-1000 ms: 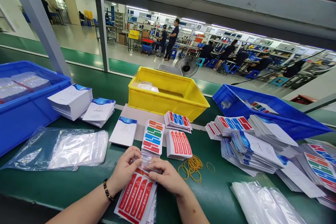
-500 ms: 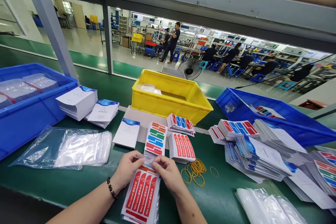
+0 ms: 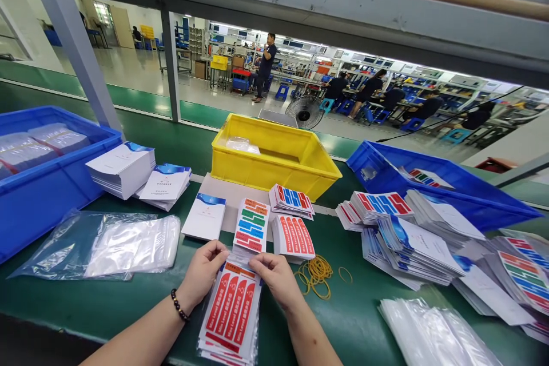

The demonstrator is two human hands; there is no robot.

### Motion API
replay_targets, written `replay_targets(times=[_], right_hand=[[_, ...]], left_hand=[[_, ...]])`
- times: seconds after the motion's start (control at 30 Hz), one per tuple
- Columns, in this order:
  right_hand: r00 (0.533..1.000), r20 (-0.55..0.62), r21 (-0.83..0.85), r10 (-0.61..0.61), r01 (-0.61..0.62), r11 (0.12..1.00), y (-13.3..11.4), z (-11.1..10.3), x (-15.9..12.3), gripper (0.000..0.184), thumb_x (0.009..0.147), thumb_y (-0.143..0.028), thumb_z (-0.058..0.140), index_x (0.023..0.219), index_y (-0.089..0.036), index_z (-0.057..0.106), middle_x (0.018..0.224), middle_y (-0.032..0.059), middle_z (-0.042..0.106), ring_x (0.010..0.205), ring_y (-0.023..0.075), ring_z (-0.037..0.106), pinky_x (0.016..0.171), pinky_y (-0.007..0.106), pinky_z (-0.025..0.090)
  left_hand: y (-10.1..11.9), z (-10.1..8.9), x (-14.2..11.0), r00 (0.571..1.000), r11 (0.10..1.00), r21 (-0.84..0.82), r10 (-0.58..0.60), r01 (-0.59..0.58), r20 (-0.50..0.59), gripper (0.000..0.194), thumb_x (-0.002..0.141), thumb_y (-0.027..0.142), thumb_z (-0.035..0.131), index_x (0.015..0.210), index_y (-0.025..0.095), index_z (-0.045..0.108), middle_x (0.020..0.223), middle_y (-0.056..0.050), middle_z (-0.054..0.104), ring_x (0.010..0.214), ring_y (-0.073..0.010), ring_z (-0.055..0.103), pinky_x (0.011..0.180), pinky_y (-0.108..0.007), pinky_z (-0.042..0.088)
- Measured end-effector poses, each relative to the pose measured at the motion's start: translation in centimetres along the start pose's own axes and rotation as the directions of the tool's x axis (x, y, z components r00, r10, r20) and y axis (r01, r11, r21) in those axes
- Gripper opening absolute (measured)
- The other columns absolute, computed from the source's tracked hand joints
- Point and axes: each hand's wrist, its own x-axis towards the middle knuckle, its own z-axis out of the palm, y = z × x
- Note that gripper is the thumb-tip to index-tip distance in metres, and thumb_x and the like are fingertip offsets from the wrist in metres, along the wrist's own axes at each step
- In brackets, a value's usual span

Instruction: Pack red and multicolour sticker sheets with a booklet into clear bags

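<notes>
A clear plastic bag with red-and-white sticker sheets inside lies in front of me. At the bag's top left corner, the fingers of my left hand are pinched together; the wrist wears a dark bead bracelet. The thumb and fingers of my right hand pinch the top right side. Just beyond my hands sits a stack of multicoloured sticker sheets. White booklets are to its left, and a stack of red label sheets is to its right.
Yellow rubber bands lie right of my hands. Clear bags rest at left and lower right. A yellow bin stands behind, flanked by blue bins. Booklet piles cover the right side.
My hands stay at the top of the bag, and slightly more of the orange strip on the sheet shows between them. The whole view has shifted a little.
</notes>
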Motion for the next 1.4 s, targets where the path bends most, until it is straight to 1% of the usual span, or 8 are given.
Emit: replay_targets(times=[0.3, 0.67, 0.87, 0.97, 1.07, 1.2, 1.3, 1.4], right_hand=[[0.996, -0.001, -0.05, -0.084, 0.084, 0.995, 0.2, 0.4, -0.1, 0.032, 0.075, -0.041, 0.057, 0.055, -0.015, 0.06, 0.057, 0.0001, 0.056, 0.055, 0.0128, 0.05, 0.056, 0.024, 0.04], [0.983, -0.008, -0.177, -0.182, 0.177, 0.968, 0.0, 2.0, -0.5, 0.019, 0.077, -0.027, 0.056, 0.063, -0.018, 0.066, 0.063, 0.0017, 0.059, 0.061, 0.0148, 0.053, 0.061, 0.026, 0.041], [0.946, 0.007, -0.315, -0.323, 0.308, 0.898, 0.3, 2.3, -0.7, 0.02, 0.081, -0.024, 0.053, 0.064, -0.019, 0.063, 0.062, 0.0009, 0.057, 0.058, 0.0133, 0.053, 0.056, 0.024, 0.041], [0.886, 0.012, -0.408, -0.464, 0.428, 0.806, 0.9, 2.2, -0.5, 0.016, 0.083, -0.022, 0.051, 0.073, -0.019, 0.063, 0.066, 0.0022, 0.058, 0.062, 0.0147, 0.054, 0.059, 0.026, 0.044], [0.784, -0.043, -0.554, -0.619, 0.497, 0.668, 1.3, 1.8, -0.2, 0.016, 0.082, -0.02, 0.054, 0.096, -0.019, 0.062, 0.082, 0.0063, 0.062, 0.077, 0.0191, 0.055, 0.069, 0.033, 0.047], [0.651, -0.171, -0.643, -0.739, 0.495, 0.584, 1.3, 1.0, 0.0, 0.02, 0.084, -0.015, 0.05, 0.101, -0.018, 0.058, 0.087, 0.0084, 0.061, 0.082, 0.0204, 0.055, 0.073, 0.037, 0.046], [0.617, -0.176, -0.625, -0.767, 0.533, 0.571, 1.3, 0.8, 0.0, 0.019, 0.083, -0.012, 0.049, 0.098, -0.018, 0.059, 0.085, 0.0077, 0.061, 0.081, 0.0201, 0.055, 0.072, 0.037, 0.046], [0.616, -0.148, -0.578, -0.774, 0.582, 0.573, 1.4, 0.9, 0.0, 0.018, 0.082, -0.011, 0.049, 0.094, -0.019, 0.06, 0.082, 0.0065, 0.061, 0.078, 0.0194, 0.055, 0.07, 0.036, 0.046]], left_hand=[[0.0, 0.3, 0.0, 0.997, 0.983, -0.17, -0.066, 0.072, 0.041, 0.029, 0.062, 0.039, 0.068, 0.062, 0.017, 0.05, 0.06, 0.003, 0.055, 0.057, -0.0119, 0.05, 0.059, -0.024, 0.041], [-0.7, 0.6, 0.1, 0.996, 0.998, -0.036, -0.043, 0.046, 0.077, 0.017, 0.061, 0.029, 0.065, 0.061, 0.014, 0.059, 0.061, 0.0, 0.057, 0.06, -0.0128, 0.05, 0.062, -0.026, 0.04], [-1.2, 0.3, 0.3, 0.994, 0.972, 0.219, 0.061, -0.08, 0.095, 0.015, 0.07, 0.027, 0.057, 0.061, 0.014, 0.057, 0.062, -0.001, 0.059, 0.062, -0.0149, 0.054, 0.063, -0.027, 0.044], [-1.1, 0.0, -0.5, 0.95, 0.813, 0.499, 0.304, -0.298, 0.072, 0.014, 0.075, 0.024, 0.052, 0.08, 0.015, 0.061, 0.082, -0.006, 0.065, 0.081, -0.0206, 0.058, 0.076, -0.035, 0.047], [-1.3, 0.3, -2.2, 0.794, 0.451, 0.732, 0.574, -0.51, 0.199, 0.032, 0.08, 0.018, 0.045, 0.111, 0.016, 0.055, 0.113, -0.011, 0.058, 0.113, -0.0245, 0.047, 0.098, -0.044, 0.035], [-2.7, 1.7, -4.3, 0.819, 0.19, 0.807, 0.273, -0.56, 0.504, 0.047, 0.083, 0.029, 0.047, 0.129, 0.02, 0.042, 0.135, -0.012, 0.043, 0.13, -0.0295, 0.029, 0.106, -0.051, 0.023], [-3.4, 2.4, -4.7, 0.86, 0.145, 0.852, -0.012, -0.503, 0.51, 0.075, 0.072, 0.052, 0.057, 0.137, 0.029, 0.027, 0.147, -0.011, 0.02, 0.133, -0.0399, 0.01, 0.103, -0.062, 0.014], [-3.4, 2.3, -4.5, 0.869, 0.139, 0.869, -0.082, -0.475, 0.488, 0.079, 0.071, 0.059, 0.053, 0.138, 0.036, 0.019, 0.15, -0.006, 0.008, 0.132, -0.044, -0.002, 0.099, -0.069, 0.005]])
